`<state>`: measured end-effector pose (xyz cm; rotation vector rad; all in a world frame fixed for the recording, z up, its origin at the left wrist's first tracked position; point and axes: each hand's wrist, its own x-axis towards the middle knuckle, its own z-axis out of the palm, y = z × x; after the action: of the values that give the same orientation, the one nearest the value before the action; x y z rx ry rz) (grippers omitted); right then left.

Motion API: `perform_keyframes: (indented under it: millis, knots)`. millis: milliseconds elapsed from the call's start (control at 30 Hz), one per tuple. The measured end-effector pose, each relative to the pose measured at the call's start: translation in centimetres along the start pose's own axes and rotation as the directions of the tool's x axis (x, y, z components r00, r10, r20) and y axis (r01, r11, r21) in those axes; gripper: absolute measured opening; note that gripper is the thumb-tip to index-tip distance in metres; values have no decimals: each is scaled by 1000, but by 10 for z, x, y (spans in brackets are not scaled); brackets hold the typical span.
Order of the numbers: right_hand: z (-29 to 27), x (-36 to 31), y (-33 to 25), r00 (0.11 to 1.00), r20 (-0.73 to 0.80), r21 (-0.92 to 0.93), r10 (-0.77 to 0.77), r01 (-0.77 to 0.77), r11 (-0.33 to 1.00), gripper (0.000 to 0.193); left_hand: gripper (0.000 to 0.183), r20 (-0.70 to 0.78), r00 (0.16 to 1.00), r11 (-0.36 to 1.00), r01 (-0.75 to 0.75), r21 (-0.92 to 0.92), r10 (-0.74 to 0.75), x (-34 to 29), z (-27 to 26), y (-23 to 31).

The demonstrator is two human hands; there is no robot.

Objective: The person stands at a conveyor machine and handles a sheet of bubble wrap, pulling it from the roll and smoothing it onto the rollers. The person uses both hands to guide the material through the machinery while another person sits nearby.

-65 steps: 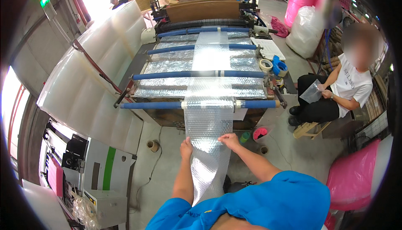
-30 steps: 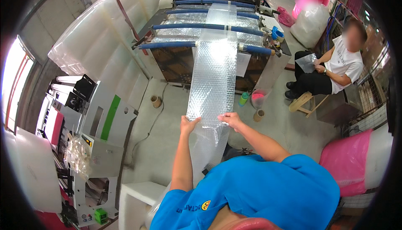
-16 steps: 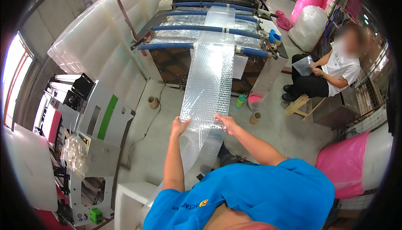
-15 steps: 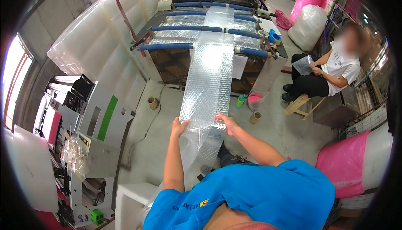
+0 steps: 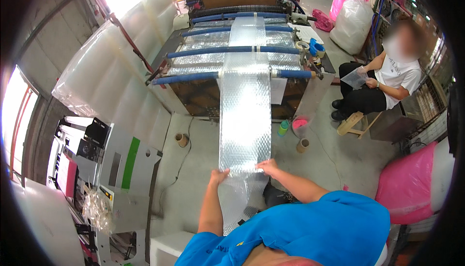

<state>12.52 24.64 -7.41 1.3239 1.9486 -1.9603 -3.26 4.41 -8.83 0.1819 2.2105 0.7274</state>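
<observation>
Gripping the bubble-wrap strip at its two edges, the hands stand apart from each other across its width. The left hand is closed on the left edge, with the thumb on top. The right hand pinches the right edge, slightly farther from the body. Below the hands, the strip drops, creased and loose, toward the blue shirt.

Above the hands, the strip runs away from the body to the front blue roller and passes across the further rollers of the machine. Wider silvery bubble film lies beneath it there. A white sheet hangs on the machine front, right of the strip.

On the floor, a brown tube stands left of the strip. Right of it are a green bottle, a clear bucket with pink contents, and a second tube.

At right, a seated co-worker holds a small clear sheet. A pink-wrapped roll lies nearer the body. At left stands a grey cabinet with a green stripe.
</observation>
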Motion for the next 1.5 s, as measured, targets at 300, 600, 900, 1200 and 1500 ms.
perform_keyframes:
  millis: [300,600,900,1200,1500]
  knots:
    - [-16,63,-14,993,-82,-53,-81,77,996,15,47,-10,996,988,-85,129,87,67,14,32]
    - [-43,150,-75,965,-174,-77,-194,183,980,22,47,-169,955,968,-228,103,243,157,-2,107]
    - [-60,148,-151,883,-231,-59,-409,407,911,22,38,-196,919,829,-394,-396,343,122,-55,178]
    - [-34,46,-109,961,-22,174,-276,276,945,31,62,215,964,928,-66,-367,153,90,-49,120]
    - [-15,5,-103,964,-50,2,-259,260,966,27,71,138,971,938,-145,-315,196,24,-33,71]
